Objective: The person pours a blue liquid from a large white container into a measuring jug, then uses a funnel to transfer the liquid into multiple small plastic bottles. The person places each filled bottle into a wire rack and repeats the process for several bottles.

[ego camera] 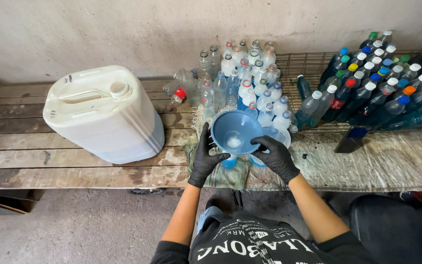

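Observation:
Both my hands wear black gloves. My left hand and my right hand grip the rim of a blue funnel from either side. The funnel stands upright with its spout in the neck of a small clear bottle that holds blue liquid. A second similar bottle stands just right of it, partly hidden by my right hand. Both bottles rest on a stained cloth at the front of the wooden bench.
A big white jerrycan lies on its side, uncapped, to the left. Several empty clear bottles crowd behind the funnel. Capped bottles of dark blue liquid lie on a wire rack to the right. A dark phone rests nearby.

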